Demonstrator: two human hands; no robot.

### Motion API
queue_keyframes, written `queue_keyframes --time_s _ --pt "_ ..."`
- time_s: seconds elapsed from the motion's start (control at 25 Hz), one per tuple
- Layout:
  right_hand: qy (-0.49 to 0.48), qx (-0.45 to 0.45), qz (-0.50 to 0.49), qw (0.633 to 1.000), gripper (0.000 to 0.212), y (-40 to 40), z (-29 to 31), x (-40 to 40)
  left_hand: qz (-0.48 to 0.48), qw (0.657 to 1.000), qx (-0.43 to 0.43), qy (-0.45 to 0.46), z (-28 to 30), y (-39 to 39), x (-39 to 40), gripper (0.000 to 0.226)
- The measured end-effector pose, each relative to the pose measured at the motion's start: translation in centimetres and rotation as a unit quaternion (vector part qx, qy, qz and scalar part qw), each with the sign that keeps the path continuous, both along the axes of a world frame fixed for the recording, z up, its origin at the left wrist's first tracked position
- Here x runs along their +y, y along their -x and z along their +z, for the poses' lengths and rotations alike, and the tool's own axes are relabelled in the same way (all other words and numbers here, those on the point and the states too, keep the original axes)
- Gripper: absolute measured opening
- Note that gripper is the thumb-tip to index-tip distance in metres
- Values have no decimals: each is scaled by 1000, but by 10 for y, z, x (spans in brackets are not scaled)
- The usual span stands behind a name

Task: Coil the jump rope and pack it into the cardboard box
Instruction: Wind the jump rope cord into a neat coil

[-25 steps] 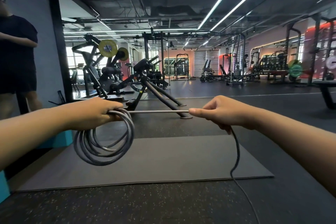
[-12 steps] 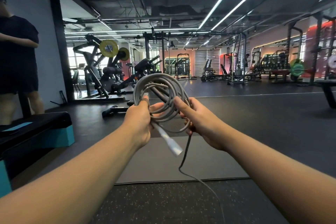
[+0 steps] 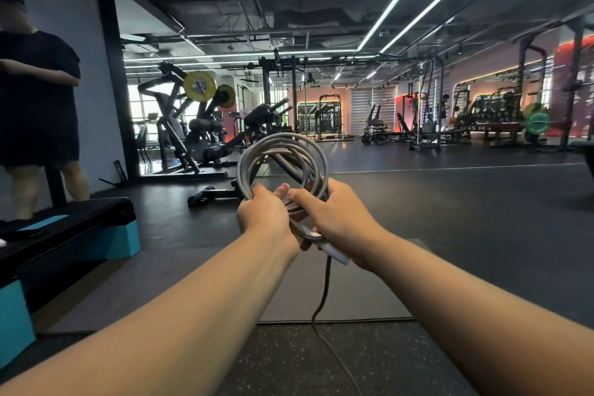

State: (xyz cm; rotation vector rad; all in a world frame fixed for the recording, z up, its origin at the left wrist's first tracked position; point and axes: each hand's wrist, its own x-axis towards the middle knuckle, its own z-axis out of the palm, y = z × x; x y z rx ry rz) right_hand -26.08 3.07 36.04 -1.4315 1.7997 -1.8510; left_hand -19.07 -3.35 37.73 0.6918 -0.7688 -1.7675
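The step in hand is coiling. The jump rope (image 3: 283,159) stands as a bundle of grey loops held upright in front of the person, at about chest height, above a grey floor mat (image 3: 360,286).

Left hand (image 3: 265,214): fingers curled round the lower left part of the bundle, gripping the gathered loops together.

Right hand (image 3: 334,219): fingers curled round the lower right part of the same bundle, close beside the left hand — the two hands nearly touch. A pale handle (image 3: 336,255) projects downward from under the right hand.

One free strand (image 3: 324,292) hangs from below the hands and trails down to the speckled floor near the bottom edge of the view. Its far end is out of sight, so the length left to wind cannot be told.

Judgement: coiling is well advanced but not complete, since rope remains outside the bundle. The next move calls for one hand to keep the loops clamped while the other draws up the trailing strand and lays it on as further turns — loosening both grips at once would likely let the loops spring apart.

The cardboard box is not in view; packing has not begun.
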Motion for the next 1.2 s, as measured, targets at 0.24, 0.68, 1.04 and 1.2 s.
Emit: queue_keyframes --time_s 0.24,0.68,1.04,1.2 --pt "-40 38 47 997 31 -1 1 7 -24 994 -104 35 -15 -9 2 18" --pt "-235 331 67 911 18 24 32 34 -214 524 -557 608 76 -37 -6 41" --pt "-296 436 76 846 45 18 49 52 -328 572 -545 518 50 -57 -31 17" --pt "-324 292 59 898 53 14 67 52 -260 579 -537 556 49 -61 -28 15"
